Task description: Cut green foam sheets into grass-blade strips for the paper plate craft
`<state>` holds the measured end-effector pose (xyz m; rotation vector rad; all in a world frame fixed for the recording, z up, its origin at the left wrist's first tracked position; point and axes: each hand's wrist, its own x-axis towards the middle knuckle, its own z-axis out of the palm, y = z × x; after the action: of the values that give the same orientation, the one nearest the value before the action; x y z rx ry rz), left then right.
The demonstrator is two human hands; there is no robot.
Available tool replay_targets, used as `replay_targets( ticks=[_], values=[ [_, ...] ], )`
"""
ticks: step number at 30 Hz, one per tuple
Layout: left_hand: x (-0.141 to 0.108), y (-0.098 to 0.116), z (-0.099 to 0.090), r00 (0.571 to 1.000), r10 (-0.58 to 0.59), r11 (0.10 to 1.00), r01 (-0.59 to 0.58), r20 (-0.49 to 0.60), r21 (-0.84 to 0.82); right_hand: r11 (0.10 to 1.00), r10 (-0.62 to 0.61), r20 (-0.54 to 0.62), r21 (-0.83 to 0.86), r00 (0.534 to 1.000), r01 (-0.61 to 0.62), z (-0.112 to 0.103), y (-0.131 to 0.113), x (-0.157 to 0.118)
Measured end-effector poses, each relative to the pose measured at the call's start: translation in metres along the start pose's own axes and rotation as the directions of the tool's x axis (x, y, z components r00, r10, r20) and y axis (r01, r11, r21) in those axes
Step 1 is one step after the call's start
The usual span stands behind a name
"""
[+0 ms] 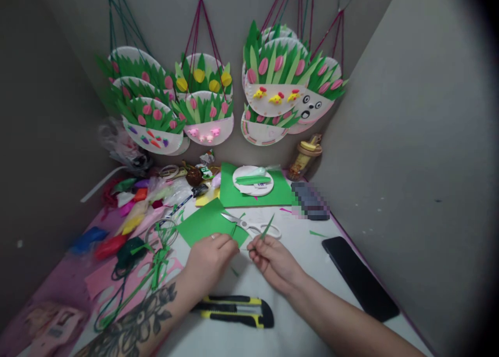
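Observation:
My right hand (pixel 271 258) pinches a narrow green paper blade (pixel 267 226) that points up. Close to its left, my left hand (pixel 212 258) has its fingers pressed together above the table; a thin green strip shows by them, but what they hold is too small to tell. White-handled scissors (pixel 249 226) lie open just beyond both hands, partly over a green paper sheet (pixel 205 223). A yellow and black box cutter (pixel 237 310) rests on the white table (pixel 292 326) nearer to me, below my hands.
A white paper plate (pixel 253 189) sits on green paper at the back. Two dark phones (pixel 360 279) lie right. Colourful clay packets (pixel 113 247) and green scraps (pixel 159 261) crowd the left. Decorated plate baskets (pixel 276 94) hang on the wall. A yellow-lidded jar (pixel 302 159) stands back right.

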<state>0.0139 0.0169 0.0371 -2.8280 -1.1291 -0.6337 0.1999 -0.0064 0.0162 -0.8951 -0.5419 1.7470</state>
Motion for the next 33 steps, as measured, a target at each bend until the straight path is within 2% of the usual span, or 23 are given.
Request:
replay_targets(
  ticks=[5, 13, 17, 20, 22, 25, 28, 30, 31, 33],
  values=[
    [0.005, -0.014, -0.014, 0.998, -0.058, 0.996, 0.056, 0.021, 0.074, 0.999, 0.016, 0.006, 0.031, 1.000, -0.016, -0.003, -0.019, 0.000],
    [0.006, -0.025, -0.021, 0.984, -0.173, 0.982, 0.168, 0.050, 0.089, 0.998, -0.055, -0.079, -0.006, 0.995, 0.055, -0.014, -0.043, 0.000],
    [0.010, -0.022, -0.025, 0.966, -0.218, 0.976, 0.214, 0.139, 0.038, 0.984, -0.164, -0.133, -0.096, 0.978, 0.152, -0.019, -0.041, 0.006],
    [0.013, -0.017, -0.031, 0.950, -0.244, 0.961, 0.263, 0.197, -0.079, 0.930, -0.330, -0.178, -0.228, 0.927, 0.288, -0.025, -0.039, 0.013],
    [0.015, -0.014, -0.035, 0.940, -0.261, 0.936, 0.302, 0.219, -0.179, 0.864, -0.433, -0.173, -0.361, 0.885, 0.352, -0.030, -0.040, 0.015],
    [0.017, -0.014, -0.039, 0.932, -0.297, 0.894, 0.347, 0.205, -0.284, 0.717, -0.503, -0.092, -0.600, 0.859, 0.356, -0.035, -0.042, 0.014],
    [0.017, -0.016, -0.040, 0.930, -0.314, 0.881, 0.361, 0.190, -0.306, 0.431, -0.549, 0.094, -0.820, 0.830, 0.377, -0.036, -0.042, 0.006],
    [0.017, -0.019, -0.039, 0.927, -0.314, 0.888, 0.363, 0.203, -0.283, 0.253, -0.548, 0.205, -0.884, 0.811, 0.394, -0.037, -0.046, 0.003],
    [0.017, -0.022, -0.039, 0.925, -0.320, 0.891, 0.367, 0.205, -0.267, 0.201, -0.544, 0.227, -0.899, 0.808, 0.389, -0.039, -0.049, 0.003],
    [0.016, -0.029, -0.040, 0.918, -0.356, 0.889, 0.391, 0.176, -0.239, 0.163, -0.551, 0.201, -0.926, 0.810, 0.341, -0.045, -0.062, 0.011]
  ],
)
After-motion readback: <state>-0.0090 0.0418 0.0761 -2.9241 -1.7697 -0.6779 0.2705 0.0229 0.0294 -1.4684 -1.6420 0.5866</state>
